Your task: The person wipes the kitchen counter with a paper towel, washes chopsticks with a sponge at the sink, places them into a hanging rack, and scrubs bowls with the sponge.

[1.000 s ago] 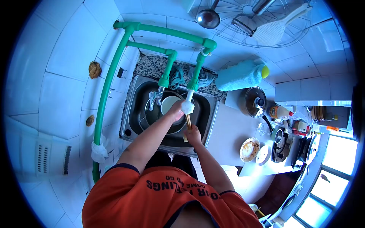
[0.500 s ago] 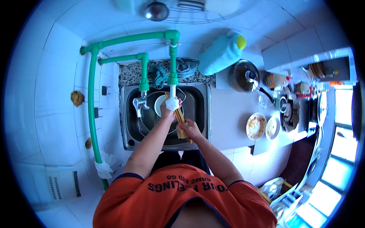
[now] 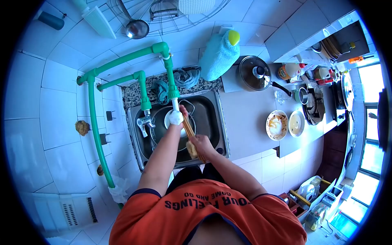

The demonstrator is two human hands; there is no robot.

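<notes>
A bundle of wooden chopsticks (image 3: pixel 188 127) slants over the metal sink (image 3: pixel 214 120). My left hand (image 3: pixel 182 114) is closed around its upper end, partly hidden behind the white tap end (image 3: pixel 176 118). Lower down, my right hand (image 3: pixel 202 144) grips the bundle together with a yellowish sponge or cloth (image 3: pixel 191 150), pressed against the sticks. Under my left hand, a white bowl (image 3: pixel 168 119) sits inside a larger round metal pan or basin (image 3: pixel 154 137) in the sink. Whether water is running I cannot tell.
Green pipes (image 3: pixel 142 87) and a metal tap (image 3: pixel 145 123) rise over the sink's left side. Rags (image 3: pixel 187 77) lie behind it. To the right are a lidded pan (image 3: pixel 255 73), a soiled bowl (image 3: pixel 277 125) and a pale bowl (image 3: pixel 296 123). A blue towel-covered bottle (image 3: pixel 219 57) stands behind.
The head view has shifted, showing more of the wall rack. My right hand and the sponge or cloth stay near the lower part of the chopsticks; both hands keep hold.
</notes>
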